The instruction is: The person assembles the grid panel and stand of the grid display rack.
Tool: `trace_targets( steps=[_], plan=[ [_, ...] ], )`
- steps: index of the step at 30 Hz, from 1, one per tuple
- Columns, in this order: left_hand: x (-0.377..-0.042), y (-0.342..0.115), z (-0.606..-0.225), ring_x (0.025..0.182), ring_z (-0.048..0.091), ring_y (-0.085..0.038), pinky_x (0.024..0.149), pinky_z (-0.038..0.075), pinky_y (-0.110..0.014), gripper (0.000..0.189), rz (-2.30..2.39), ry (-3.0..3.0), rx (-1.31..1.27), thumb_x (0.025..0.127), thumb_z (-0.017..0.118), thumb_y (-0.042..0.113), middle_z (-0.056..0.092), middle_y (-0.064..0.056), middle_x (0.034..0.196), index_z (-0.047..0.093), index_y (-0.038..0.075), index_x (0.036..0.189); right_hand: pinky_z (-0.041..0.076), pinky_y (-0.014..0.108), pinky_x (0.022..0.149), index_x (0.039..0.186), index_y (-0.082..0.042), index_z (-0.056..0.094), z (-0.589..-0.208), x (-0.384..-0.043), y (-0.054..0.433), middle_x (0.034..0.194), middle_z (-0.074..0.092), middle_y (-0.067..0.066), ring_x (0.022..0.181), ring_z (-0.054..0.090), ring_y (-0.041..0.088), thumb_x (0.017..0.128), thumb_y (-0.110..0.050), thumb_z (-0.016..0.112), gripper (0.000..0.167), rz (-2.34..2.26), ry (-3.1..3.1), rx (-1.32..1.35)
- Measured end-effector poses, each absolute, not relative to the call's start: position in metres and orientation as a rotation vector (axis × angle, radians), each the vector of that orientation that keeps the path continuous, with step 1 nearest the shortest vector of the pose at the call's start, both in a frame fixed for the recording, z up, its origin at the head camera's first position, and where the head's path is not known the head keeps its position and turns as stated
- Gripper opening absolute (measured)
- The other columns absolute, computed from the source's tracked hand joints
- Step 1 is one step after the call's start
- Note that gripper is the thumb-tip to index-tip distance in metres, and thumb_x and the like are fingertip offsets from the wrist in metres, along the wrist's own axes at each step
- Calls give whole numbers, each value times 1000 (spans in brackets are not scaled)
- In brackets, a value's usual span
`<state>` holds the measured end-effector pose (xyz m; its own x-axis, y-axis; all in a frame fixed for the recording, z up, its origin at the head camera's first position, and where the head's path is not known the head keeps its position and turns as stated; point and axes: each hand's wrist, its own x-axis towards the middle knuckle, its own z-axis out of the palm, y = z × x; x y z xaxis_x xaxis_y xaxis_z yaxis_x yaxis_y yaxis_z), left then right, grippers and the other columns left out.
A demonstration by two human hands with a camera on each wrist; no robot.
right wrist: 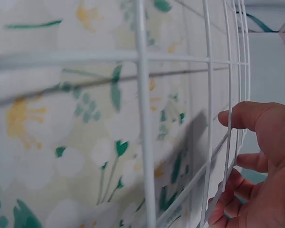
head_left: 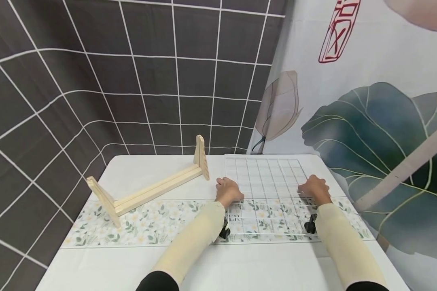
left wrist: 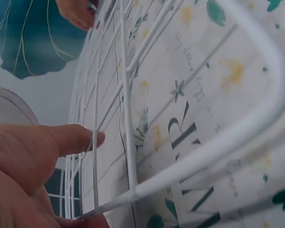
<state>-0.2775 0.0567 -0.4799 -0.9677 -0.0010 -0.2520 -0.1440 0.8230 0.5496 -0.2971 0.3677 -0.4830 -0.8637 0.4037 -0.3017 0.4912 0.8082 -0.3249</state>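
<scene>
A white wire grid panel [head_left: 262, 234] lies flat or nearly so over the right half of the table. My left hand [head_left: 228, 191] grips its left edge, and my right hand [head_left: 315, 190] holds the opposite edge. In the left wrist view the thumb of the left hand [left wrist: 23, 166] reaches over the wires, with fingers at the rim underneath. The right wrist view has the right hand [right wrist: 270, 152] with its thumb over the wires and fingers curled at the edge. Wire shadows fall on the cloth below, so part of the panel appears raised.
A pale wooden frame [head_left: 160, 188], a bar joining two upright end pieces, stands to the left on the white table [head_left: 131, 262]. A floral runner [head_left: 145, 222] crosses the tabletop. Behind hang a dark checked curtain [head_left: 149, 76] and a leaf-printed cloth [head_left: 378, 121].
</scene>
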Motion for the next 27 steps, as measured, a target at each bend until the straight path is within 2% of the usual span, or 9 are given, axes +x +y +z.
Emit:
trace_targets(
  steps=[5,11,15,27],
  plan=[
    [-279,51,-478,104,48,-33,75,54,-39,71,894,2783,-163,80,83,26,40,-23,117,43,-10,125,45,69,98,150,11,31,-476,-298,370,141,36,44,125,42,62,93,-29,63,77,-637,2835,609],
    [-279,46,-469,102,48,-33,71,54,-41,70,941,2792,-136,78,84,24,41,-23,116,42,-9,122,41,69,107,154,11,25,-466,-299,374,148,31,44,133,38,61,93,-31,63,83,-660,2866,546],
    [-279,44,-466,102,49,-33,70,53,-41,70,912,2802,-139,79,84,25,40,-23,116,41,-8,122,40,69,107,155,11,22,-462,-298,374,150,27,44,135,35,61,93,-30,64,85,-679,2867,525],
    [-284,47,-462,114,49,-34,77,55,-44,80,918,2895,-207,75,88,26,41,-20,123,39,-3,130,40,68,109,157,7,18,-451,-300,369,152,24,44,135,36,60,94,-33,66,88,-678,2919,593]
  ],
)
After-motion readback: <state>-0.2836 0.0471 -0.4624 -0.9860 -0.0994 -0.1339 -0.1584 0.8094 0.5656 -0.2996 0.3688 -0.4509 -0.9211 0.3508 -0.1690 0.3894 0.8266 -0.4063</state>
